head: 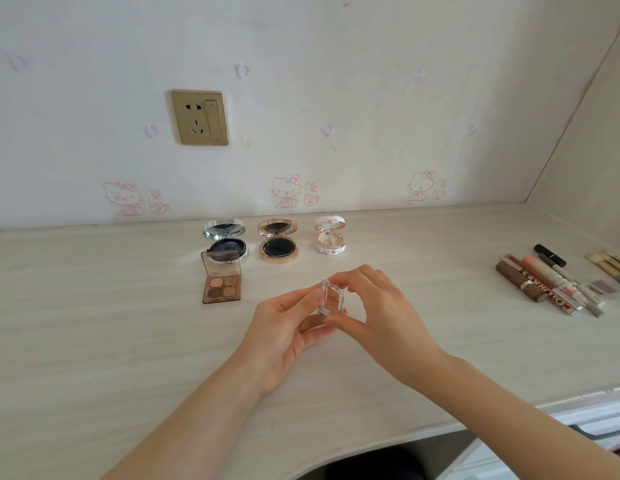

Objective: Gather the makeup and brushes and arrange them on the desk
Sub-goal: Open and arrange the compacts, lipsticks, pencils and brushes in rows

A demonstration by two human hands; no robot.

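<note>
The pale wood-grain tabletop (94, 306) is running along the wall and meeting a side panel at the right. Three round compacts are standing open in a row near the wall: a silver compact (224, 242), a rose-gold compact (277, 240) and a white patterned compact (330, 239), each with its lid raised. A brown eyeshadow palette (221, 282) is lying open just in front of the silver compact, showing four pans; whether the two are touching cannot be told. Well apart at the right, a cluster is lying close together: a brown tube (520, 280), pink tubes (558, 282), a black lipstick (549, 254), a small flat palette (601, 285) and several brushes (610, 261).
</note>
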